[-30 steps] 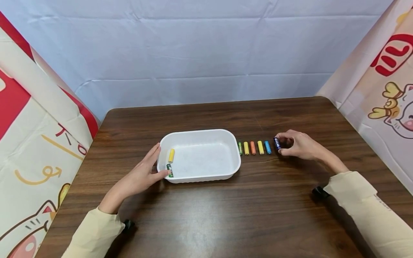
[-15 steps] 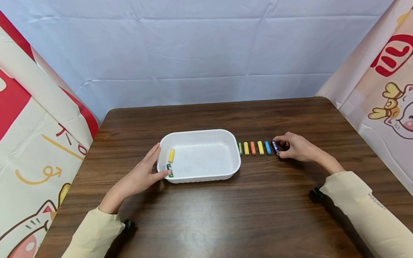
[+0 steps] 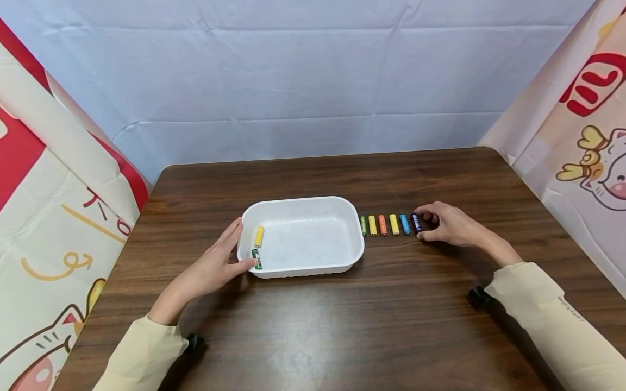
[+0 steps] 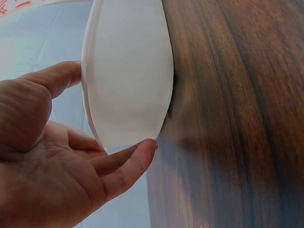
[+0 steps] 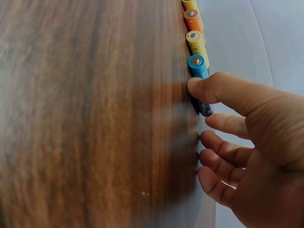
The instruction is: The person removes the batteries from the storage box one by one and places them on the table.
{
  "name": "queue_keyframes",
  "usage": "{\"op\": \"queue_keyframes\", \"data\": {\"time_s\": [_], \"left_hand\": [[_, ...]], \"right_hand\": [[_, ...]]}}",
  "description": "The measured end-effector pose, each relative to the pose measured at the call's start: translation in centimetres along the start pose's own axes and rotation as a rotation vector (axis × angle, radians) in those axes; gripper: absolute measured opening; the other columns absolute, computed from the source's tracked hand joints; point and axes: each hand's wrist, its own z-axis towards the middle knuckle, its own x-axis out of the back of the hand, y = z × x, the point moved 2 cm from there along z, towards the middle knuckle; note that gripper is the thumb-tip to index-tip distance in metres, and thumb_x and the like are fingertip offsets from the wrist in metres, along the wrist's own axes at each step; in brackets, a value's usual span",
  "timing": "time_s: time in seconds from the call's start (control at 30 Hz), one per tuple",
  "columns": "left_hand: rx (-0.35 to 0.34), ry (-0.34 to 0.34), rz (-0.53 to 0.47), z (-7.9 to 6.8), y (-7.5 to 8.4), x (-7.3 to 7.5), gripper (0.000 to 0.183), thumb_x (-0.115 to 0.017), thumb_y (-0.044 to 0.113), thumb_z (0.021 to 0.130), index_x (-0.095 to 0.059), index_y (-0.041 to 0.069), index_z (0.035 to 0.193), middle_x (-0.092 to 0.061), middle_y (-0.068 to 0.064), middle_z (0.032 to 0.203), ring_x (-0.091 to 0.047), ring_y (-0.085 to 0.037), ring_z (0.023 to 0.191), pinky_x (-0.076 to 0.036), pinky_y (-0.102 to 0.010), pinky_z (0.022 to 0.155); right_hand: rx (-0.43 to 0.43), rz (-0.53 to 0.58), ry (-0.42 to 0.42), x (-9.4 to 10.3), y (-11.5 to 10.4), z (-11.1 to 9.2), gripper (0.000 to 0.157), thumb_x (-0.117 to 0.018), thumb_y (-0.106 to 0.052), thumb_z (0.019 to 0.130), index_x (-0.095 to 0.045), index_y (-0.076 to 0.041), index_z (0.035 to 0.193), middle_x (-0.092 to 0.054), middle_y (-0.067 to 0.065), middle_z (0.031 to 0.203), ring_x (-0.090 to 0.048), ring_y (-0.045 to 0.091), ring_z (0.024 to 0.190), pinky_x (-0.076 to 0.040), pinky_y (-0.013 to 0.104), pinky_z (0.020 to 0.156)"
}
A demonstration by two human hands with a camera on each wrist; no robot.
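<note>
My left hand (image 3: 207, 271) holds the left end of a white plastic tray (image 3: 308, 241), thumb over the rim and fingers along the outer wall. Inside the tray lie a yellow battery (image 3: 259, 237) and a green battery (image 3: 257, 260), the latter partly behind the thumb. At the right end of a row of batteries on the table, my right hand (image 3: 452, 225) pinches a dark blue battery (image 3: 416, 223) between thumb and forefinger. In the right wrist view the thumb covers much of this dark blue battery (image 5: 205, 109), close to a light blue battery (image 5: 197, 69).
Left of the light blue battery, the row continues with a yellow battery (image 3: 394, 224), an orange battery (image 3: 382, 225), another yellow battery (image 3: 373, 225) and a green battery (image 3: 363, 226) beside the tray. All rest on a brown wooden table (image 3: 313, 326), with a pale cloth (image 3: 313, 81) behind.
My right hand has moved a little left with the dark blue battery, bringing it beside the light blue one and straightening it in line with the row. The left hand and tray stay put.
</note>
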Motion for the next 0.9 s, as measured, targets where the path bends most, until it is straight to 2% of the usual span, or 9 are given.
{"op": "queue_keyframes", "data": {"time_s": [0.13,0.27,0.43,0.67,0.8,0.9], "left_hand": [[0.002,-0.001,-0.003,0.0,0.0,0.0,0.092,-0.069,0.030,0.102,-0.010,-0.007,0.162,-0.002,-0.021,0.171,-0.026,-0.039,0.150,-0.048,-0.051,0.101],[-0.002,0.000,-0.005,0.0,0.0,0.0,0.092,-0.069,0.029,0.102,-0.010,-0.007,0.162,-0.002,-0.021,0.171,-0.025,-0.039,0.151,-0.047,-0.052,0.103],[-0.006,0.001,-0.013,0.0,-0.1,0.0,0.092,-0.070,0.028,0.102,-0.010,-0.007,0.162,-0.002,-0.020,0.171,-0.027,-0.039,0.150,-0.049,-0.050,0.101],[-0.009,-0.003,-0.024,0.0,0.0,0.0,0.092,-0.069,0.029,0.102,-0.010,-0.006,0.162,-0.002,-0.020,0.172,-0.030,-0.038,0.149,-0.051,-0.047,0.099],[-0.005,-0.001,-0.019,-0.1,0.1,0.1,0.091,-0.069,0.028,0.102,-0.011,-0.006,0.162,-0.002,-0.020,0.172,-0.030,-0.038,0.149,-0.051,-0.048,0.099],[-0.001,-0.004,-0.009,0.0,0.1,0.1,0.091,-0.069,0.029,0.102,-0.010,-0.006,0.163,-0.002,-0.020,0.172,-0.029,-0.038,0.149,-0.049,-0.050,0.101]], "right_hand": [[-0.009,0.007,0.000,0.1,0.0,-0.1,0.062,-0.086,-0.029,0.087,-0.061,0.005,0.133,-0.060,0.014,0.107,-0.053,0.025,0.092,-0.044,0.044,0.079],[-0.029,0.044,0.016,0.6,-0.5,-0.2,0.061,-0.082,-0.032,0.091,-0.061,0.005,0.135,-0.064,0.014,0.110,-0.058,0.025,0.095,-0.047,0.044,0.081],[-0.015,0.083,0.116,2.0,-2.6,0.1,0.055,-0.076,-0.034,0.096,-0.062,0.001,0.137,-0.067,0.014,0.114,-0.061,0.023,0.096,-0.049,0.036,0.080],[0.043,0.147,0.300,3.4,-8.3,2.1,0.037,-0.080,-0.026,0.093,-0.072,-0.005,0.123,-0.071,0.009,0.104,-0.062,0.020,0.088,-0.046,0.020,0.075],[0.119,0.200,0.313,2.6,-12.5,3.7,0.031,-0.080,-0.021,0.093,-0.074,-0.004,0.118,-0.072,0.006,0.097,-0.063,0.019,0.084,-0.049,0.021,0.074],[0.196,0.237,0.301,1.2,-15.6,5.2,0.030,-0.080,-0.017,0.092,-0.074,-0.001,0.116,-0.071,0.007,0.094,-0.063,0.019,0.082,-0.050,0.025,0.072]]}}
